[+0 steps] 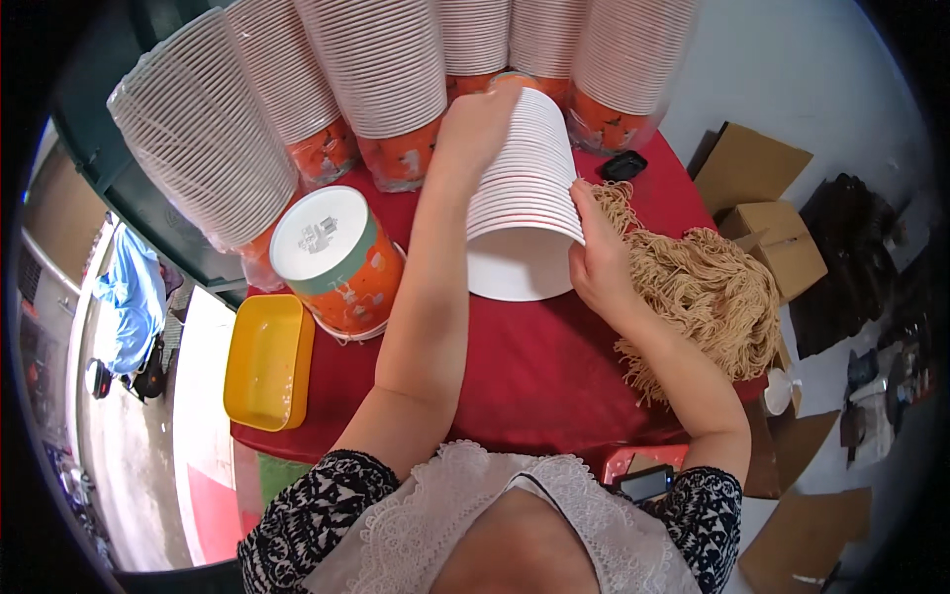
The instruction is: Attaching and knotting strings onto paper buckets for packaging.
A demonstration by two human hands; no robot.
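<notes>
A stack of nested white paper buckets (522,188) lies tilted over the table, its open mouth facing me. My left hand (479,127) grips the far end of the stack along its left side, near the orange printed base; some of its fingers are hidden. Around the right side of the near rims my right hand (601,255) is closed, thumb along the edge. To the left of the stack, an orange and green printed bucket (358,282) stands upside down with its white bottom up. A large heap of tan cords (708,297) lies just right of my right hand.
Tall plastic-wrapped bucket stacks (203,129) line the back of the red-covered table (539,381). A yellow tub (267,362) sits at the left edge. Near the heap is a small black object (623,165). A phone (645,483) rests in a red tray by my right elbow. Cardboard boxes (777,243) stand right.
</notes>
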